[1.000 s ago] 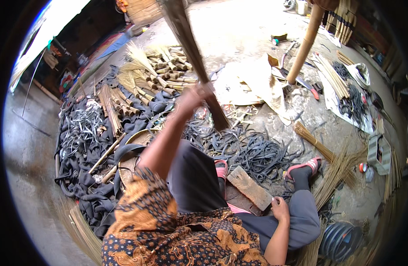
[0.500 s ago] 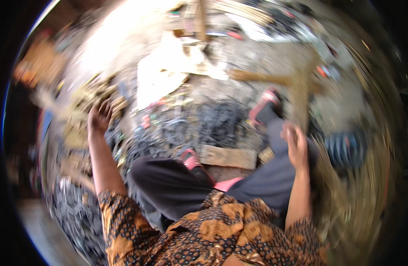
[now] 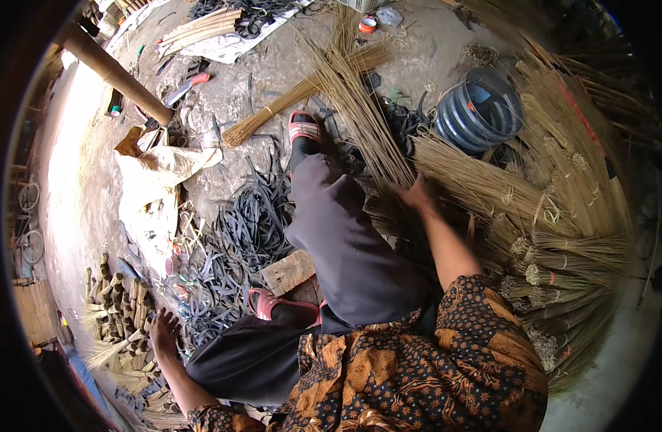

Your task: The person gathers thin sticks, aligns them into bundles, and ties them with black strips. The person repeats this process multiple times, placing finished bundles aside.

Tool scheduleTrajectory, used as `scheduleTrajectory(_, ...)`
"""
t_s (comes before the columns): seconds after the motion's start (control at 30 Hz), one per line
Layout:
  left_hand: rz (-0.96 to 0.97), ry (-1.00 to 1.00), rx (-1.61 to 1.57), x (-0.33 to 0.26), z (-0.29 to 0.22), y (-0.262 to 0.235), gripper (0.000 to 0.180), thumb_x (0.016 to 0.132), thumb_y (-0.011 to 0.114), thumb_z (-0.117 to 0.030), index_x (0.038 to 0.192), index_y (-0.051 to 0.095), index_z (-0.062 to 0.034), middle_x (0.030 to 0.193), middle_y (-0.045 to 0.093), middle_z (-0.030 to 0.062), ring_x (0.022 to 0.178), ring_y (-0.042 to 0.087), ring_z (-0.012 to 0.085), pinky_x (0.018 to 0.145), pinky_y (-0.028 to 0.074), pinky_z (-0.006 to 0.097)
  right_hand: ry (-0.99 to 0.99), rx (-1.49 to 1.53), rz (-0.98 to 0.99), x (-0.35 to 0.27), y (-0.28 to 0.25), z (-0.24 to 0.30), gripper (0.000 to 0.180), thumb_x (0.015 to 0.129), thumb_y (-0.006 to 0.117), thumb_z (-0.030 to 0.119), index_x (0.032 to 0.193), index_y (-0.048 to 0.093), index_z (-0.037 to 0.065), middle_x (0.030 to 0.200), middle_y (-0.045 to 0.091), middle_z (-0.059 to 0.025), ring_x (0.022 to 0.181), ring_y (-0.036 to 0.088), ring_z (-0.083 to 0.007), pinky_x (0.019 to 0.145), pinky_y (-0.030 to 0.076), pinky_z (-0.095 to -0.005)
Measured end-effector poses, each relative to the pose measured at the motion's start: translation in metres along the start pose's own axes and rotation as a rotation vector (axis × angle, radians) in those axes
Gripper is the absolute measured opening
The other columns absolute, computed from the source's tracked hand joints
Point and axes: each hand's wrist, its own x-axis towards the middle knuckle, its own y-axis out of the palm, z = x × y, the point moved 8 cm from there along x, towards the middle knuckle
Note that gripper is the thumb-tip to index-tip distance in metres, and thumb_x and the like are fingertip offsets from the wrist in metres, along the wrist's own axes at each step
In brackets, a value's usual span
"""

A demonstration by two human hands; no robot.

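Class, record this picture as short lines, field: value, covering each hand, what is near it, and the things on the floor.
Left hand: open, nearest the short stick bundles
Right hand: at the near end of some loose stalks; grip unclear
Footwear: pink sandals
Between the legs: wooden block
Beyond the block: tangled black strips
Past the right foot: tied bundle
Right of the loose stalks: ribbed container

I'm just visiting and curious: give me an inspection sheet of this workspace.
Surface: grey floor, littered with scraps.
Job's things: long straw bundle, one end at the right hand.
Clutter: tangled black strips, wooden block, red-handled blade, ribbed clear container.
Hands: left hand open, apparently empty; right hand's grip unclear.
Cables: nothing seen.
Surroundings: slanting post; piled bundles at right.
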Motion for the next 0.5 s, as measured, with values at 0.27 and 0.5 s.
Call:
scheduleTrajectory(0.27, -0.03, -0.055, -0.04, -0.005, -0.001, 0.001, 0.059, 0.104, 0.058, -0.041, 0.152, 0.048, -0.0073, 0.144, 0.059, 0.0179, 0.117, 0.063, 0.0312, 0.096, 0.052, 0.046, -0.052, -0.236, -0.254, -0.025, 0.018, 0.057, 0.112, 0.077, 0.077, 0.067, 0.155, 0.035, -0.001, 0.14, 0.055, -0.0176, 0.133, 0.048, -0.0331, 0.108, 0.039, -0.0549)
scheduleTrajectory(0.5, 0.019, 0.013, 0.119, -0.008, -0.025, 0.026, 0.053, 0.105, 0.057, -0.041, 0.146, 0.053, -0.0074, 0.134, 0.065, 0.0167, 0.108, 0.068, 0.0293, 0.089, 0.057, 0.042, -0.002, -0.164, -0.28, 0.018, 0.03, 0.043, 0.053, 0.087, 0.073, 0.032, 0.131, 0.061, 0.005, 0.128, 0.063, -0.0161, 0.125, 0.055, -0.0359, 0.106, 0.042, -0.0536)
